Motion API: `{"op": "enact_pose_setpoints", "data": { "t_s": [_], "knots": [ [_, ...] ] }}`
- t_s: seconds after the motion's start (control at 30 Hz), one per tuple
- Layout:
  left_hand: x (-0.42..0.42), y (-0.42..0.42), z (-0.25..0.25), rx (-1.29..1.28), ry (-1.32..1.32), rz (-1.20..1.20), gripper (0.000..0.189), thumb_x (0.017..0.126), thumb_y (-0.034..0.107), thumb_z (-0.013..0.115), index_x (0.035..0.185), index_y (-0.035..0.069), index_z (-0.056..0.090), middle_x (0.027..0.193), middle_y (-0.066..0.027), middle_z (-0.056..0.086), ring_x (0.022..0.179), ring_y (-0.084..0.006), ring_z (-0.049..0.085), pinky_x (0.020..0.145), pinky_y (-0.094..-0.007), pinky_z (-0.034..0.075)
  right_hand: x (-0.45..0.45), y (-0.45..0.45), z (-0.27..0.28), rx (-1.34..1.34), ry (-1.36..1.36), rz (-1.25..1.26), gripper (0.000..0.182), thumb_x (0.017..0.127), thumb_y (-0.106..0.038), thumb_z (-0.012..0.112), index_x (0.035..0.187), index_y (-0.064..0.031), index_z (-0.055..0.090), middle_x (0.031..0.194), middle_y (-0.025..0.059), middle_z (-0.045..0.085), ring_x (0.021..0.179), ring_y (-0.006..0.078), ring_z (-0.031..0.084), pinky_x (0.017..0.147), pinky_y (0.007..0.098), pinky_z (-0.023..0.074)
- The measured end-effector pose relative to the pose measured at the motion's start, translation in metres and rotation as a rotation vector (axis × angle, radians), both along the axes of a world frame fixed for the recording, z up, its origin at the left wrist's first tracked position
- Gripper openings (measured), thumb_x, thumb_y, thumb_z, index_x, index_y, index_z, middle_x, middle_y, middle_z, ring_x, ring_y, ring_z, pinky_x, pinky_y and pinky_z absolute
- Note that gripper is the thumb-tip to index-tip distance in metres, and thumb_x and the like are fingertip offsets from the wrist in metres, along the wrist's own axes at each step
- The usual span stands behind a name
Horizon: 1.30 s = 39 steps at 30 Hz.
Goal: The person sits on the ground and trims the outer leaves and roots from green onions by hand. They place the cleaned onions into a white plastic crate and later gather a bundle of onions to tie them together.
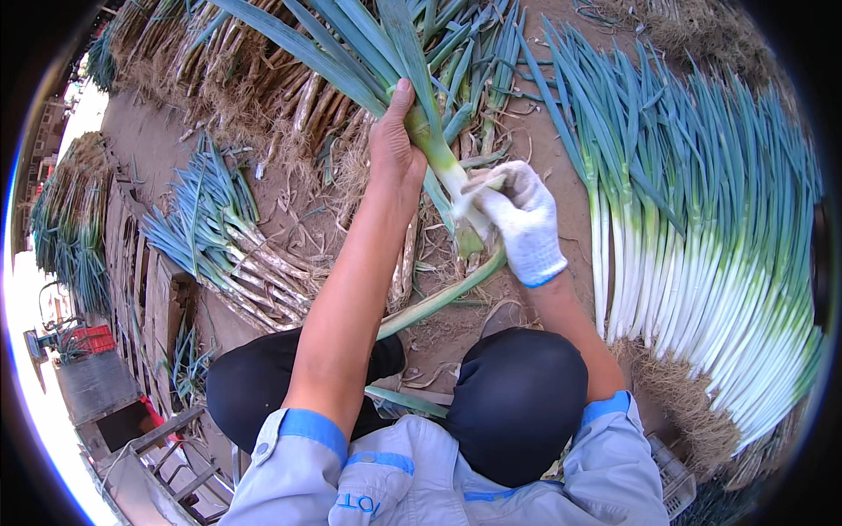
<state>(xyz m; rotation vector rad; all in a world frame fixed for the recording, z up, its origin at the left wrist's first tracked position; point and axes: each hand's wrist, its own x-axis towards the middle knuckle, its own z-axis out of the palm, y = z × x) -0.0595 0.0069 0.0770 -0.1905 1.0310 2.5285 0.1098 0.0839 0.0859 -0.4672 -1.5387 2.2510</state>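
Note:
A large green onion (437, 148) with broad blue-green leaves slants across the upper middle. My left hand (398, 138), bare, is closed around its green upper stalk, the thumb along it. At the pale lower stalk, my right hand (516, 214) in a white knit glove with a blue cuff pinches a strip of the onion's outer layer (483, 181). One long green leaf (447, 292) hangs from beneath the glove towards my knees. The root end is not clearly visible.
On the right lies a wide row of green onions (684, 263) with white stalks and brown roots. Soil-covered onions (263, 263) lie at left, with bundles (256, 72) behind. A wooden pallet (161, 309), a metal cart (145, 454) and a plastic crate (674, 480) stand nearby.

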Motion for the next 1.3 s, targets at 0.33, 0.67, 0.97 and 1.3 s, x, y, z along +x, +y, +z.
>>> {"op": "enact_pose_setpoints", "data": {
  "t_s": [0.33, 0.67, 0.97, 1.3],
  "knots": [
    [-0.015, -0.013, -0.007, 0.058, -0.05, -0.007, 0.028, 0.095, 0.016, 0.067, 0.117, 0.0, 0.062, 0.102, -0.0105, 0.068, 0.091, -0.0248, 0.067, 0.083, -0.0408, 0.057, 0.052, 0.052, -0.014, -0.262, 0.052, 0.149, 0.009, 0.088, 0.001, 0.048, 0.095, -0.001, 0.053, 0.08, 0.0084, 0.055, 0.081, 0.0198, 0.06, 0.098, 0.0362, 0.0488],
    [-0.019, -0.015, 0.011, 0.2, 0.067, -0.107, 0.03, 0.095, 0.029, 0.067, 0.109, 0.003, 0.063, 0.09, -0.011, 0.067, 0.078, -0.0242, 0.065, 0.073, -0.0424, 0.056, 0.0, 0.062, -0.003, -0.072, 0.006, 0.4, 0.059, 0.099, -0.051, 0.045, 0.124, 0.0018, 0.054, 0.116, 0.0134, 0.061, 0.108, 0.0225, 0.059, 0.094, 0.0389, 0.0464],
    [-0.06, -0.012, 0.041, 0.12, 0.152, -0.066, 0.028, 0.097, 0.026, 0.065, 0.11, 0.002, 0.063, 0.091, -0.0106, 0.068, 0.081, -0.0232, 0.068, 0.068, -0.0404, 0.06, 0.039, 0.056, -0.049, -0.049, -0.157, 0.558, 0.09, 0.086, -0.073, 0.053, 0.134, 0.0029, 0.048, 0.115, 0.0129, 0.063, 0.101, 0.0211, 0.065, 0.088, 0.033, 0.054],
    [-0.028, -0.004, 0.028, -0.129, 0.125, 0.021, 0.042, 0.082, 0.031, 0.083, 0.107, 0.004, 0.063, 0.083, -0.0052, 0.06, 0.067, -0.0181, 0.059, 0.062, -0.033, 0.056, 0.029, 0.033, 0.02, 0.979, -0.246, 0.363, 0.056, 0.08, -0.035, 0.076, 0.125, -0.0054, 0.06, 0.097, 0.0187, 0.07, 0.09, 0.0345, 0.07, 0.081, 0.0414, 0.0539]
  ]
}}
